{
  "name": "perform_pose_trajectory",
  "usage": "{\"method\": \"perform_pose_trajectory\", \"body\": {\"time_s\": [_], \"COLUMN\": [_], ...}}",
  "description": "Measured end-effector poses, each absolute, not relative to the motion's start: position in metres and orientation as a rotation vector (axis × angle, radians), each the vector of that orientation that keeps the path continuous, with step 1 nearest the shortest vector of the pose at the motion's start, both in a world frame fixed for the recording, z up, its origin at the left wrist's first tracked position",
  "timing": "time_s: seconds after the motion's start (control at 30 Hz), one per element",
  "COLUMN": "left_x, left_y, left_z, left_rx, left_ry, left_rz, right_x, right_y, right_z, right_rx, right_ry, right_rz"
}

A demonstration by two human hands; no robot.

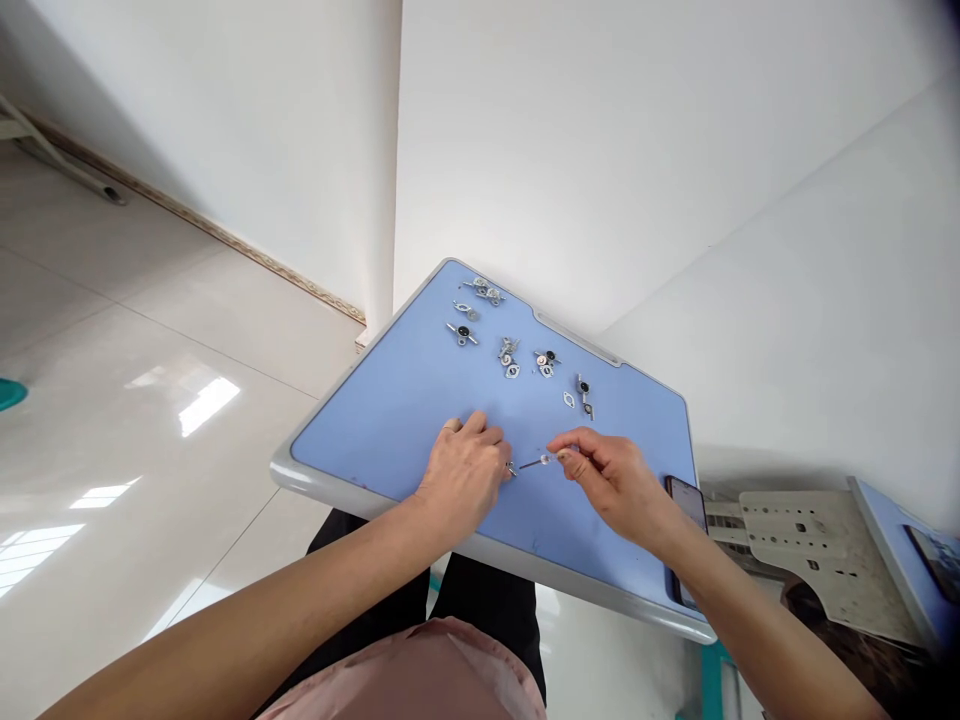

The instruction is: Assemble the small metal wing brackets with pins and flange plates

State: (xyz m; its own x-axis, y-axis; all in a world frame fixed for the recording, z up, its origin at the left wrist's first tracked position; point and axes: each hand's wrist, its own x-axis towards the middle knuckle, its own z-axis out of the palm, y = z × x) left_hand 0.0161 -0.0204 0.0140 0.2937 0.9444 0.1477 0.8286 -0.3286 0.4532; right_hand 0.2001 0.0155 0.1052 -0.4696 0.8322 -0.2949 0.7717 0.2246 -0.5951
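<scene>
My left hand [466, 470] rests on the blue tabletop [375, 420], its fingers curled over a small metal part [511, 469] that sticks out at the fingertips. To its right, my right hand [600, 470] pinches a thin screwdriver [534, 462] with a clear handle, mostly hidden in the fingers. The dark shaft points left, its tip just short of the metal part. Beyond the hands lie small metal parts: a piece with a black centre [463, 333], a cluster [508, 356], another black-centred piece [583, 388] and a flat oval plate [568, 399].
A phone [688, 505] lies at the table's right edge, partly under my right forearm. More metal parts [486, 291] sit near the far left corner. White walls rise behind the table. A beige chair back [810, 540] and another blue table [892, 530] stand at the right.
</scene>
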Motion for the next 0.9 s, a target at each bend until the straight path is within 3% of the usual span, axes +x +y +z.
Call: {"method": "perform_pose_trajectory", "body": {"time_s": [0.2,0.7,0.9], "left_x": [0.018,0.020,0.013], "left_y": [-0.022,-0.022,-0.025], "left_z": [0.015,0.017,0.002], "left_rx": [2.251,2.231,2.326], "left_ry": [1.624,1.641,1.637], "left_rz": [0.534,0.502,0.478], "right_x": [0.203,0.206,0.193], "right_y": [0.006,0.008,0.014], "right_z": [0.093,0.083,0.086], "right_rx": [-1.365,-1.283,-1.333], "right_ry": [-2.446,-2.505,-2.680], "right_rz": [0.890,0.831,0.533]}}
